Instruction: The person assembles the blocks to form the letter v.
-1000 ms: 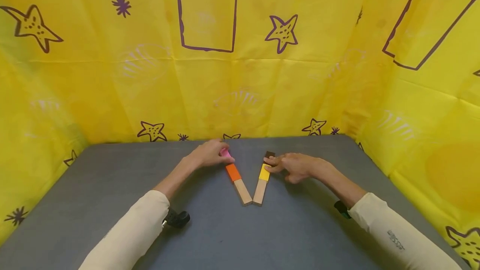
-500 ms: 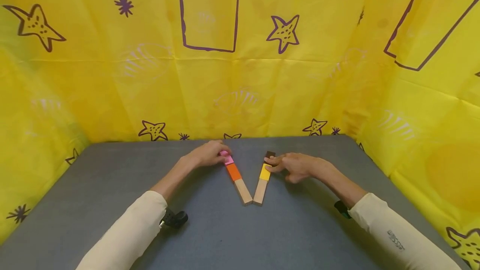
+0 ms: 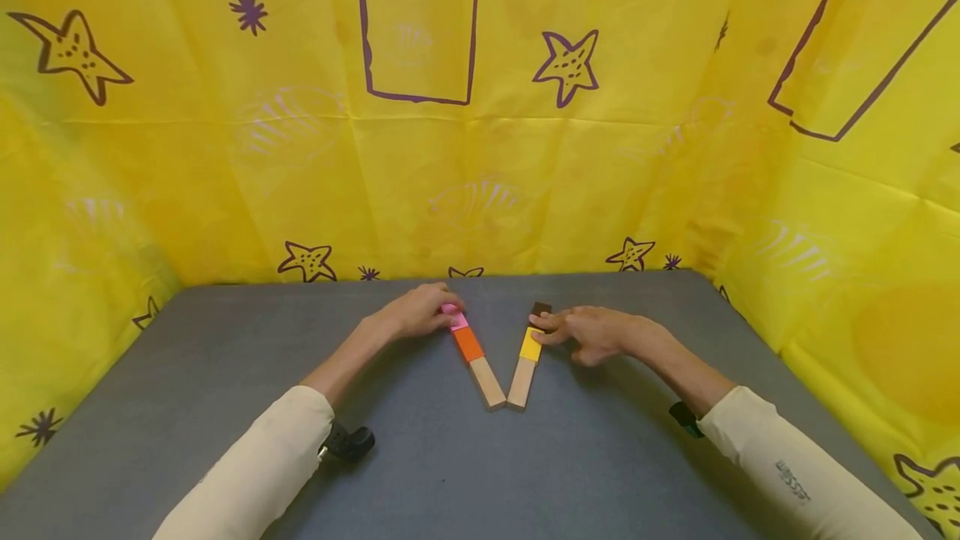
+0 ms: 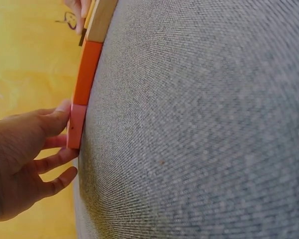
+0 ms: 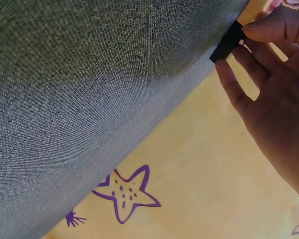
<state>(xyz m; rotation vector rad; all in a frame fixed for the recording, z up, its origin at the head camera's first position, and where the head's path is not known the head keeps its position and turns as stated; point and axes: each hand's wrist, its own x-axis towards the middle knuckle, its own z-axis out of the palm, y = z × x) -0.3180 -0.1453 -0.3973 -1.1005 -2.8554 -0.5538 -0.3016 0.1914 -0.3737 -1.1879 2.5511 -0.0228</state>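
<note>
Painted and plain wooden blocks form a V on the grey cloth-covered table. Its left arm runs from a plain wooden block through an orange block to a pink block at the far end. My left hand pinches the pink block, thumb on its side. A second plain block, a yellow block and a dark brown block make up the right arm. My right hand holds the dark brown block, thumb near where it meets the yellow one; fingers partly cover both.
Grey cloth covers the table around the blocks. Behind it and at both sides hangs a yellow curtain with purple starfish drawings. A dark strap-on device sits at the left wrist.
The pink block has come down flat and in line against the orange block, with my left hand still on it. My right hand keeps its place.
</note>
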